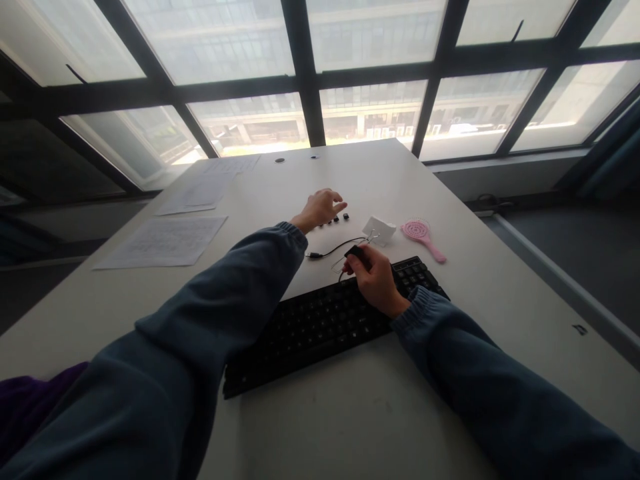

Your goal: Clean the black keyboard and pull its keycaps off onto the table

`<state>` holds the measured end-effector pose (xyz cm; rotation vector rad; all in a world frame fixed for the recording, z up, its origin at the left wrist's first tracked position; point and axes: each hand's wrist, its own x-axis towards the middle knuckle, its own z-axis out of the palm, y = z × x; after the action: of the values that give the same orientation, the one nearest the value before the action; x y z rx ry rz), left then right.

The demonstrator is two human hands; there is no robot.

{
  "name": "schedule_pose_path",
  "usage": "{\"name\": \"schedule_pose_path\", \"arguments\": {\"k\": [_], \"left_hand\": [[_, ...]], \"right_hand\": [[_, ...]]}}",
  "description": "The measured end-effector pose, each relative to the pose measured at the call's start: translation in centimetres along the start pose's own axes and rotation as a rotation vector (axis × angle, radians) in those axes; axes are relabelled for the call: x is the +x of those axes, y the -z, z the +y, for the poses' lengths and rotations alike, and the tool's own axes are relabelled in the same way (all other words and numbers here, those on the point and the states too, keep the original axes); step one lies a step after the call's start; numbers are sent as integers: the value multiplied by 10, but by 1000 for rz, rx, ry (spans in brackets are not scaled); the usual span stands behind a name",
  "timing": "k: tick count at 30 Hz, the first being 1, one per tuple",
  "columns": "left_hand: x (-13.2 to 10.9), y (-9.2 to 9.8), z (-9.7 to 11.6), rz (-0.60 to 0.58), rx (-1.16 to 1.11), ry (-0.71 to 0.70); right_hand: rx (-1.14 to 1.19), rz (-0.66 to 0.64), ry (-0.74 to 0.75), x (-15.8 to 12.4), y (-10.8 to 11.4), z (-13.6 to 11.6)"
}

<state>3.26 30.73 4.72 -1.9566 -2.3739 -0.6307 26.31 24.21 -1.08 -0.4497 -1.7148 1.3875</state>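
My left hand (319, 208) reaches over the table with its fingers stretched out and apart, holding nothing that I can see. Just under and beside it lie several small black keycaps (346, 217), partly hidden by the hand. My right hand (373, 277) is closed on a small black piece (354, 252), whose kind I cannot make out. A thin wire shows near its fingertips. Below this hand a black keyboard (315, 327) lies at a slant, partly covered by both sleeves. Its black cable (345, 245) ends in a plug (315, 255) behind the keyboard.
Beyond my right hand are a small white object (379, 230) with thin wires by it and a pink hairbrush (419, 232). Printed sheets (163, 241) lie on the left of the white table (500, 320). Windows line the far side.
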Motion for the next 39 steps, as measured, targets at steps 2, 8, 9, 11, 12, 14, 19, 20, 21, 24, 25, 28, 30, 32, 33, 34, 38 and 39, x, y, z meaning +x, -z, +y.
{"name": "schedule_pose_path", "arguments": {"k": [2, 8, 9, 11, 12, 14, 19, 20, 21, 24, 25, 28, 30, 32, 33, 34, 38, 39], "left_hand": [[-25, 16, 9, 28, -44, -50], [-124, 42, 38, -10, -298, -76], [-138, 42, 41, -31, -350, -71], [-160, 36, 45, -48, -450, -52], [-167, 32, 46, -49, -496, -43], [-176, 23, 46, -47, -579, -24], [-183, 7, 44, 5, -587, -111], [-184, 6, 42, 21, -557, -148], [-184, 4, 41, 33, -519, -183], [-186, 2, 37, 34, -366, -269], [-186, 2, 36, 27, -318, -283], [-189, 1, 34, 8, -233, -294], [-190, 0, 33, -1, -218, -296], [-190, -1, 33, -10, -227, -297], [-190, -2, 32, -15, -239, -295], [-190, -2, 32, -18, -257, -289], [-190, -3, 35, -52, -381, -231], [-190, -3, 37, -66, -414, -218]], "right_hand": [[-13, 5, 18, -1, 0, 2], [-30, 39, 61, 1, 0, 1], [-34, 41, 73, 3, 1, 0], [-61, 18, 97, 5, 5, -2], [-79, -11, 106, 6, 7, -2], [-105, -86, 117, 8, 13, -3], [-153, -250, 149, 10, 22, -8], [-177, -282, 164, 11, 23, -9], [-200, -313, 184, 11, 24, -9], [-244, -389, 253, 13, 26, -7], [-252, -409, 271, 13, 26, -6], [-275, -458, 293, 13, 26, -3], [-281, -480, 291, 12, 26, -2], [-288, -491, 290, 11, 26, -3], [-293, -492, 295, 11, 26, -4], [-300, -490, 300, 10, 26, -4], [-330, -481, 317, 9, 26, -6], [-339, -481, 312, 8, 26, -6]]}}
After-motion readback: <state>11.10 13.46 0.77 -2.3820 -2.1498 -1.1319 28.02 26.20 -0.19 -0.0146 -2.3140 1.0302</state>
